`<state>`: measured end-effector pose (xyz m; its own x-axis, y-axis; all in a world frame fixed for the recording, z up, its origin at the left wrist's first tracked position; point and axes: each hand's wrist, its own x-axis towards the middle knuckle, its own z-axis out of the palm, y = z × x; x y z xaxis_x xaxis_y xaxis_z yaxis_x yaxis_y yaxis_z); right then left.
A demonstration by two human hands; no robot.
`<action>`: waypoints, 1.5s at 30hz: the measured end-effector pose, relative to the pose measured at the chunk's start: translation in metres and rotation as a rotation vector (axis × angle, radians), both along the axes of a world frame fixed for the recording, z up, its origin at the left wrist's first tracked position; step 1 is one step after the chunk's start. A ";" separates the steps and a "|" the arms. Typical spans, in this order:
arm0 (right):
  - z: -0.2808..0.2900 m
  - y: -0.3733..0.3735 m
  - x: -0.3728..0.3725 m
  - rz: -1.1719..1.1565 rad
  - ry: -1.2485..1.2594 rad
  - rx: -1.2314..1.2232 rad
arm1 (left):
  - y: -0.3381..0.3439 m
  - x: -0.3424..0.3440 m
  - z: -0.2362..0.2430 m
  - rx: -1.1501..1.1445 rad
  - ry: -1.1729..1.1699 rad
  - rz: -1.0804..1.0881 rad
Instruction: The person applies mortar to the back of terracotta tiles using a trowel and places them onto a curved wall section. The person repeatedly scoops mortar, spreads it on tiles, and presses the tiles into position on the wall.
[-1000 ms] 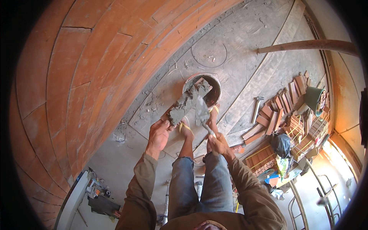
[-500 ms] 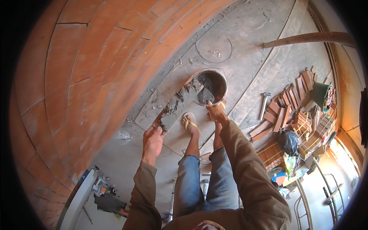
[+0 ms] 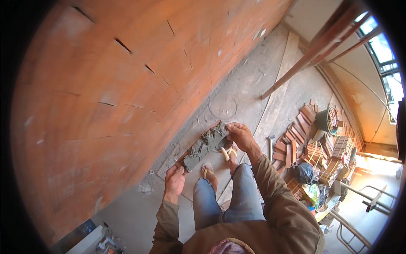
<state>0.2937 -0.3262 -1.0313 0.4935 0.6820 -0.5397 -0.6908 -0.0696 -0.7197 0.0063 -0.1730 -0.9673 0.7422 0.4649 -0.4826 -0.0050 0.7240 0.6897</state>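
Note:
A long, thin reddish tile [image 3: 203, 149], its upper face heaped with wet grey mortar, is held out in front of me at a slant. My left hand [image 3: 174, 182] grips its near left end, thumb on the mortar side. At the far right end my right hand [image 3: 242, 136] pinches the edge between thumb and fingers. Just below that hand shows the pale handle of a trowel [image 3: 225, 153], its blade hidden. The bucket under the tile is mostly covered from sight.
A wall of orange tiles [image 3: 127, 84] rises close on my left. On the right lie a hammer [image 3: 271, 146], loose tiles [image 3: 292, 142], a green bucket [image 3: 326, 120] and a black bag [image 3: 302, 172]. A slanting pole [image 3: 292, 76] meets the floor farther ahead. My sandalled feet stand below the tile.
My right hand has let go of the trowel and taken hold of the tile's far end. The view has turned toward the wall.

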 end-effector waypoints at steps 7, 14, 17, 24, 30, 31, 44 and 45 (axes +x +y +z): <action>0.198 0.008 0.012 -0.157 -0.238 0.195 | 0.020 0.021 0.153 0.166 -0.183 0.035; 0.340 0.020 0.036 -0.284 -0.472 0.430 | 0.029 0.062 0.288 0.480 -0.313 0.165; 0.383 0.025 0.072 -0.288 -0.550 0.535 | 0.019 0.088 0.336 0.580 -0.429 0.231; 0.481 0.049 0.132 -0.146 -0.683 0.746 | 0.000 0.136 0.390 1.055 -0.359 0.618; 0.576 0.074 0.139 -0.129 -0.853 0.955 | 0.010 0.145 0.458 1.550 -0.241 0.926; 0.589 0.083 0.139 -0.157 -0.861 0.987 | 0.016 0.145 0.475 1.602 -0.248 0.960; 0.806 0.125 0.152 -0.296 -1.467 1.234 | 0.108 0.162 0.740 2.019 -0.541 1.171; 0.827 0.125 0.154 -0.349 -1.512 1.242 | 0.110 0.164 0.768 2.051 -0.610 1.155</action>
